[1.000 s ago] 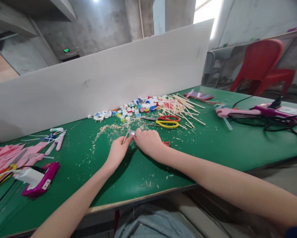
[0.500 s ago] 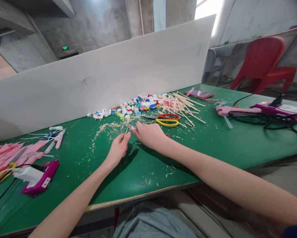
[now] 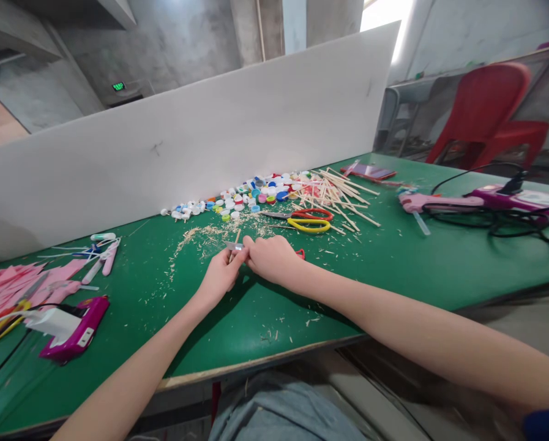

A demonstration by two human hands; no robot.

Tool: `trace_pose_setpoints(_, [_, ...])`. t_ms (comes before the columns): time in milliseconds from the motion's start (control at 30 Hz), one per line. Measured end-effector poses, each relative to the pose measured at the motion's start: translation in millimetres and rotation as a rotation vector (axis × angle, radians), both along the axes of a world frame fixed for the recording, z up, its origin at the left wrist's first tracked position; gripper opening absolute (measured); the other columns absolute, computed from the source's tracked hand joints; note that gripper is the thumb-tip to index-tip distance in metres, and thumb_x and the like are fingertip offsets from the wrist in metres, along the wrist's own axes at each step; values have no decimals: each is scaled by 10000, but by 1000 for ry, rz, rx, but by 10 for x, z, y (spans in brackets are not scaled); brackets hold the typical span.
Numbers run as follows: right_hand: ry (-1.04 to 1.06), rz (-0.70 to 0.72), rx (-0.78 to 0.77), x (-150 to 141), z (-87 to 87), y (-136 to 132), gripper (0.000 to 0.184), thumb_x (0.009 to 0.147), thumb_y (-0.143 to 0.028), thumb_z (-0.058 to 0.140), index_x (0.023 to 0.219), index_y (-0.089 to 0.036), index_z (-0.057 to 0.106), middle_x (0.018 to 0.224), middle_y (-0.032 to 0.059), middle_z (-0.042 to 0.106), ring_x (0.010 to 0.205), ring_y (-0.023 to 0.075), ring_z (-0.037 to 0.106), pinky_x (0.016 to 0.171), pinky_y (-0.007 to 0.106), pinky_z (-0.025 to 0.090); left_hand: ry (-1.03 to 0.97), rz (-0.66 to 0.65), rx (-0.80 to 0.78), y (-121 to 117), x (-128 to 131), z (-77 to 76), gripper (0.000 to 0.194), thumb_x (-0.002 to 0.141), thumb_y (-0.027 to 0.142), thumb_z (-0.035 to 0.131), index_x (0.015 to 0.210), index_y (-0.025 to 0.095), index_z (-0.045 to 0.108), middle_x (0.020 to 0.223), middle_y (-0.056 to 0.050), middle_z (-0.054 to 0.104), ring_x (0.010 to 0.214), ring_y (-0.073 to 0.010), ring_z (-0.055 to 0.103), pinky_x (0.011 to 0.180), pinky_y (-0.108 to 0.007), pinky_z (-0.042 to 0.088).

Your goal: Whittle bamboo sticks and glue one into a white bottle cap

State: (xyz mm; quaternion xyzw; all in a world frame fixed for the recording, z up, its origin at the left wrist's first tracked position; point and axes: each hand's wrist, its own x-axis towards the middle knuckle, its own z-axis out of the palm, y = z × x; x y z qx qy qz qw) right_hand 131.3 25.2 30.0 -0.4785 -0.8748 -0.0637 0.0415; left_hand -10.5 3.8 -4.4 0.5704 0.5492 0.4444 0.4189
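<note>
My left hand is closed round a thin wooden stick, whose pale tip points up past the fingers. My right hand is closed on a tool with a short, wide metal blade, which lies across the stick just above the left thumb. A red end shows beyond the right hand; most of the tool is hidden by the palm. Pale wood shavings lie scattered on the green table beyond both hands. Scissors with red and yellow handles rest just past the right hand.
Bottle caps and a heap of wooden sticks lie along a white board. At right are a pink glue gun, a purple power strip and cables. Another power strip and pink strips lie at left.
My right hand has moved left and slightly toward me, bringing the blade down along the stick to the left thumb. My left hand keeps its hold.
</note>
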Motion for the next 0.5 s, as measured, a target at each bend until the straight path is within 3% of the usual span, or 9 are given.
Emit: trace_pose_setpoints(500, [21, -70, 39, -36, -79, -21, 346, 1017, -390, 504, 1191, -92, 526, 975, 66, 535, 841, 127, 552, 768, 284, 518, 39, 65, -11, -29, 22, 20, 566, 699, 734, 576, 750, 181, 467, 441, 111, 244, 332, -49, 253, 303, -177, 187])
